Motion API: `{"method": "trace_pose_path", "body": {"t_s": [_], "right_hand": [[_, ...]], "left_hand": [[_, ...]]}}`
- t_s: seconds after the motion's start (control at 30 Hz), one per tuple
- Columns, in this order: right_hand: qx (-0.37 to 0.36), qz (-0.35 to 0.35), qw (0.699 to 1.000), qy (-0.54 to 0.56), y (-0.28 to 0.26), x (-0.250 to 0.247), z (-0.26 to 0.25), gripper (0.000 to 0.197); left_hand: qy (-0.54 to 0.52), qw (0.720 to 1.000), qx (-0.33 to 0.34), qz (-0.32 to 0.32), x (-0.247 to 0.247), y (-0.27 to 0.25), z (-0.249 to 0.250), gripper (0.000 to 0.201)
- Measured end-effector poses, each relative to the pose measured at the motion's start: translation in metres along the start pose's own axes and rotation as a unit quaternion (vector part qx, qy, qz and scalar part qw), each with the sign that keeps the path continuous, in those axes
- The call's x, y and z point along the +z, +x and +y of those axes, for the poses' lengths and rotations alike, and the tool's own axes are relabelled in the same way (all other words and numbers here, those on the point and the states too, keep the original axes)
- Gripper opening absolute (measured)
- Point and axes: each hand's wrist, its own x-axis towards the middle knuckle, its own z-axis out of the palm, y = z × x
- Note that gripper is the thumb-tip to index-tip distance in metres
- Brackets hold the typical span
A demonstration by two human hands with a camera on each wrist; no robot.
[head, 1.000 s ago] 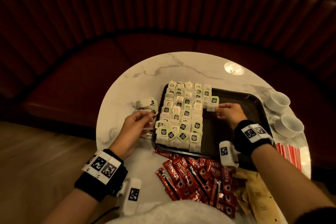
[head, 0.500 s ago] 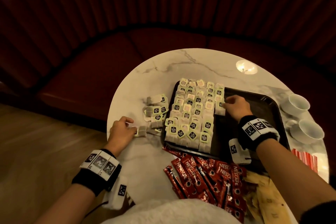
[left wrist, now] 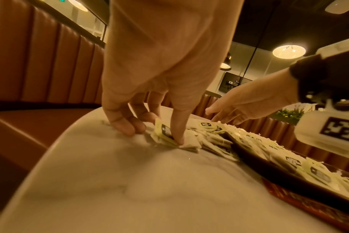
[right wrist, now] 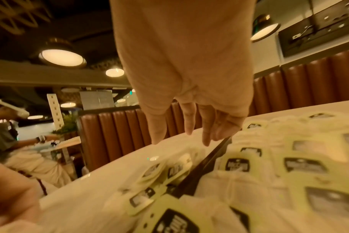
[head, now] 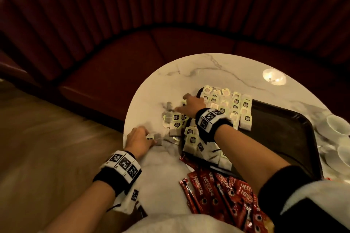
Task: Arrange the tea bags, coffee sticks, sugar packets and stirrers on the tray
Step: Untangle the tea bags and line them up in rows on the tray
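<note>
Rows of white tea bags with green tags (head: 233, 104) fill the left part of the black tray (head: 284, 132). A loose heap of tea bags (head: 175, 120) lies on the marble table just left of the tray. My left hand (head: 149, 137) pinches a single tea bag (left wrist: 165, 133) against the table near the left edge, thumb on it. My right hand (head: 180, 104) reaches across the tray's left rim with straight fingers (right wrist: 157, 138) over the loose heap and holds nothing. Red coffee sticks (head: 217, 191) lie in a pile at the near edge.
Two white cups (head: 337, 125) stand on the table right of the tray. The round table (head: 189, 73) ends close to my left hand, with a red padded bench (head: 132, 62) beyond it. The tray's right half is bare.
My right hand left the tea bag rows on the tray and swung left over the loose heap on the table. My left hand stayed by the table's left edge with its tea bag.
</note>
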Motion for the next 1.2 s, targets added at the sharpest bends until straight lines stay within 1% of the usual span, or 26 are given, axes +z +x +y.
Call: {"method": "trace_pose_path", "body": {"t_s": [0.07, 0.13, 0.2, 0.3, 0.37, 0.43, 0.5, 0.53, 0.6, 0.7, 0.77, 0.83, 0.87, 0.9, 0.93, 0.97, 1.0, 1.03, 1.07, 1.1, 1.17, 1.2], "right_hand": [[0.031, -0.02, 0.998, -0.053, 0.011, 0.006, -0.007, 0.073], [0.049, -0.011, 0.996, -0.078, 0.02, 0.009, -0.013, 0.077], [0.055, -0.003, 0.995, -0.086, 0.026, 0.014, -0.017, 0.077], [0.058, -0.008, 0.995, -0.081, 0.029, 0.018, -0.019, 0.065], [0.056, -0.014, 0.996, -0.07, 0.028, 0.019, -0.019, 0.057], [0.051, -0.017, 0.997, -0.064, 0.027, 0.02, -0.019, 0.055], [0.044, -0.007, 0.997, -0.061, 0.026, 0.02, -0.017, 0.049], [0.037, -0.003, 0.998, -0.053, 0.025, 0.019, -0.016, 0.045], [0.016, 0.014, 1.0, -0.013, 0.023, 0.015, -0.015, 0.037], [-0.053, 0.034, 0.992, 0.113, 0.015, 0.0, -0.014, 0.014], [-0.095, 0.03, 0.976, 0.191, 0.003, -0.014, -0.013, 0.015], [-0.125, 0.025, 0.958, 0.255, -0.013, -0.03, -0.011, 0.019], [-0.144, 0.018, 0.948, 0.285, -0.025, -0.038, -0.009, 0.02], [-0.159, 0.007, 0.936, 0.313, -0.038, -0.045, -0.007, 0.02], [-0.168, -0.008, 0.924, 0.343, -0.051, -0.052, -0.003, 0.019], [-0.174, -0.025, 0.912, 0.371, -0.066, -0.058, 0.001, 0.018], [-0.178, -0.04, 0.903, 0.39, -0.081, -0.063, 0.006, 0.017], [-0.182, -0.053, 0.898, 0.397, -0.096, -0.067, 0.011, 0.016], [-0.184, -0.062, 0.898, 0.395, -0.108, -0.069, 0.017, 0.016], [-0.184, -0.069, 0.901, 0.387, -0.121, -0.072, 0.024, 0.014], [-0.182, -0.079, 0.912, 0.36, -0.143, -0.075, 0.035, 0.013], [-0.18, -0.087, 0.919, 0.34, -0.153, -0.077, 0.04, 0.013]], "left_hand": [[-0.002, 1.0, -0.004, -0.001, -0.002, -0.002, -0.003, 0.041], [-0.002, 1.0, 0.002, -0.009, -0.003, -0.005, -0.007, 0.036], [-0.015, 1.0, 0.015, -0.019, -0.005, -0.011, -0.01, 0.029], [-0.077, 0.996, 0.031, -0.025, -0.012, -0.012, -0.015, 0.029], [-0.129, 0.991, 0.041, -0.018, -0.017, -0.009, -0.015, 0.029], [-0.209, 0.977, 0.031, -0.009, -0.02, -0.007, -0.01, 0.024], [-0.287, 0.958, 0.019, -0.009, -0.023, -0.006, -0.004, 0.023], [-0.312, 0.95, 0.023, -0.005, -0.025, -0.007, -0.001, 0.024], [-0.33, 0.943, 0.048, 0.013, -0.032, -0.007, 0.006, 0.023], [-0.327, 0.939, 0.092, 0.05, -0.045, -0.009, 0.015, 0.016], [-0.337, 0.932, 0.12, 0.057, -0.052, -0.013, 0.024, 0.012], [-0.36, 0.922, 0.125, 0.06, -0.058, -0.018, 0.038, 0.01], [-0.391, 0.911, 0.116, 0.059, -0.059, -0.019, 0.045, 0.009], [-0.436, 0.892, 0.104, 0.056, -0.061, -0.021, 0.051, 0.011], [-0.493, 0.864, 0.09, 0.046, -0.062, -0.024, 0.059, 0.015], [-0.553, 0.829, 0.079, 0.028, -0.063, -0.028, 0.066, 0.021], [-0.607, 0.792, 0.072, 0.003, -0.064, -0.031, 0.074, 0.025], [-0.642, 0.763, 0.07, -0.025, -0.064, -0.036, 0.081, 0.027], [-0.653, 0.752, 0.071, -0.053, -0.064, -0.041, 0.089, 0.027], [-0.639, 0.761, 0.076, -0.08, -0.063, -0.047, 0.096, 0.025], [-0.586, 0.793, 0.089, -0.143, -0.059, -0.061, 0.109, 0.02], [-0.571, 0.795, 0.089, -0.186, -0.054, -0.068, 0.114, 0.019]]}}
